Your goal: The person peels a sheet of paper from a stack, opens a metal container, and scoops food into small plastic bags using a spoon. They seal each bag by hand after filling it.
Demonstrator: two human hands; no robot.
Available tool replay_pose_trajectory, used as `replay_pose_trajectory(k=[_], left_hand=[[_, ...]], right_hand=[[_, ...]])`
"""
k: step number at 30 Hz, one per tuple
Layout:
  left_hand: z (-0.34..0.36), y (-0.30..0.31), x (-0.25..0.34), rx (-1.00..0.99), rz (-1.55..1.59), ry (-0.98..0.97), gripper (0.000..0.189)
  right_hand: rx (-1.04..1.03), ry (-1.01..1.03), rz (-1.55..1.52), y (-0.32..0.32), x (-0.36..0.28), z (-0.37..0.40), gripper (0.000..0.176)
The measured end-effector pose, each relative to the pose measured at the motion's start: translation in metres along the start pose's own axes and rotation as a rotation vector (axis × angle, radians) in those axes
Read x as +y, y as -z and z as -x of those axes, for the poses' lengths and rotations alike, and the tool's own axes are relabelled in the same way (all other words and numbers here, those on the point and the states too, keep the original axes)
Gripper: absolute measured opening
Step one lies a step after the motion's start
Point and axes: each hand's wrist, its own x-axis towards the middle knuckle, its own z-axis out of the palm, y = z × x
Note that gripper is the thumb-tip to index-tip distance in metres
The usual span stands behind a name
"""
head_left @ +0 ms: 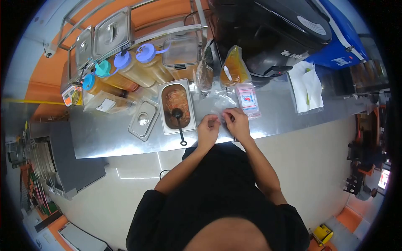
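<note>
Both my hands rest at the front of the steel counter point(104, 138), fingers pinched on a clear plastic bag point(222, 102) lying flat there. My left hand point(208, 127) grips its near left edge, my right hand point(236, 121) its near right edge. Just left of my left hand stands a steel pan of reddish food point(176, 104) with a black ladle point(179, 123) whose handle points toward me. A packet with a red and blue label point(248, 99) lies just beyond my right hand.
The pan's lid point(143, 118) lies to its left. Behind are bottles of amber liquid with blue caps point(142, 65), lidded steel containers point(111, 35), a clear lidded tub point(182, 52), a bag of orange sauce point(234, 67), a black appliance point(272, 37) and white paper point(307, 85).
</note>
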Motion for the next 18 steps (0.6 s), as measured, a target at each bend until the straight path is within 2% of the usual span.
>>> replay_pose_trajectory(k=[3,5,11,12,14,18], left_hand=[[0.001,-0.003,-0.004,0.019,0.049,0.06,0.019],[0.004,-0.002,-0.001,-0.006,0.034,0.077,0.018],[0.006,-0.014,-0.016,0.062,0.153,0.112,0.021],[0.007,-0.017,-0.009,0.072,0.15,0.112,0.021],[0.01,-0.025,0.014,0.051,0.276,0.106,0.022],[0.015,-0.034,0.025,0.064,0.432,0.057,0.022]], right_hand=[[0.069,-0.022,-0.043,0.005,0.001,-0.002,0.008],[0.19,0.066,0.049,0.008,-0.001,-0.003,0.009],[0.188,0.089,-0.017,0.011,0.003,0.001,0.009],[0.182,0.094,-0.024,0.012,0.003,0.001,0.009],[0.237,0.234,-0.053,0.017,0.001,0.001,0.009],[0.189,0.197,-0.174,0.033,-0.012,0.011,0.008]])
